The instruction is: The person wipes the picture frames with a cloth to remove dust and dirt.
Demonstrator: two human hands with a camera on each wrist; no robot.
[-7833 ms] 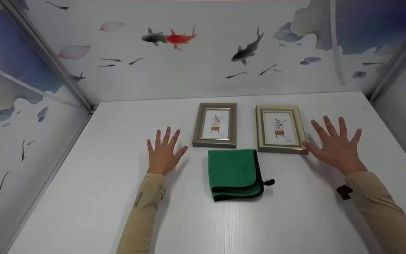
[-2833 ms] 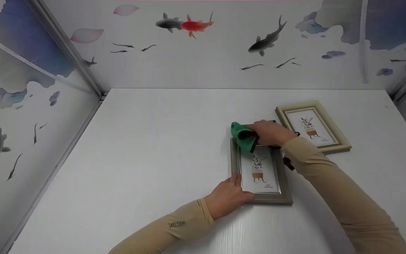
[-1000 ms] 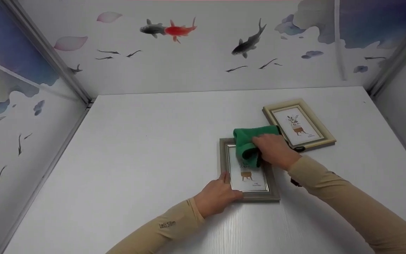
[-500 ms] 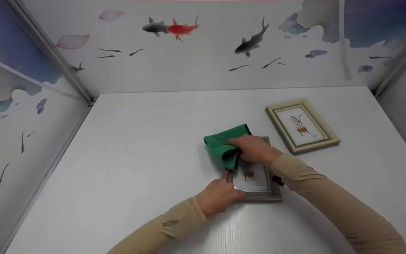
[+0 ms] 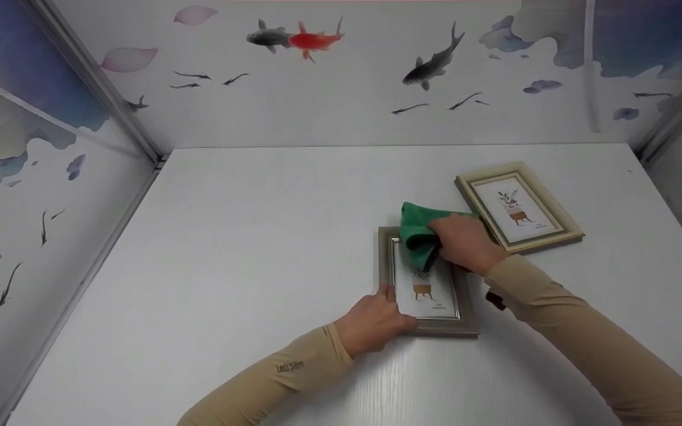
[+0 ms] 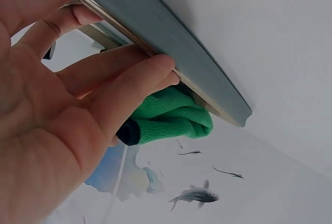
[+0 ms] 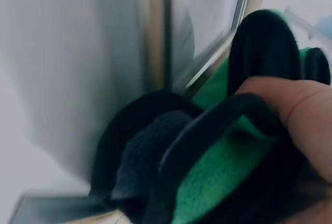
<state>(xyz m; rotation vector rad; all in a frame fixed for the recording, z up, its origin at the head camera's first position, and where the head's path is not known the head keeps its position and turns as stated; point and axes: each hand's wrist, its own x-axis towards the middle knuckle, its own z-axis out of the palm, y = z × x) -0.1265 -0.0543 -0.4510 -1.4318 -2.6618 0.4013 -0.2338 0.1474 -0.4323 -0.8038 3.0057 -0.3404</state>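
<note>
My left hand [image 5: 370, 325] grips the lower left corner of a grey-brown picture frame [image 5: 466, 302], which lies face up with a potted-plant print. In the left wrist view, the fingers of that hand [image 6: 62, 105] meet the edge of the frame [image 6: 166, 37]. My right hand [image 5: 465, 242] holds a bunched green cloth [image 5: 418, 222] with black edging over the frame's upper part, hiding the top of the print. The right wrist view shows the thumb of this hand [image 7: 311, 115] pressed on the folded cloth [image 7: 223, 177].
A gold picture frame [image 5: 515, 207] with a similar print lies tilted at the back right, close to the right hand. White table [image 5: 228, 248] surface extends to the left. Walls with painted fish [image 5: 317, 40] close off the back and sides.
Over the last second the cloth went left past the frame's left edge, then back right. Earlier, both hands lay spread, the cloth was folded flat and the frames stood farther back, side by side.
</note>
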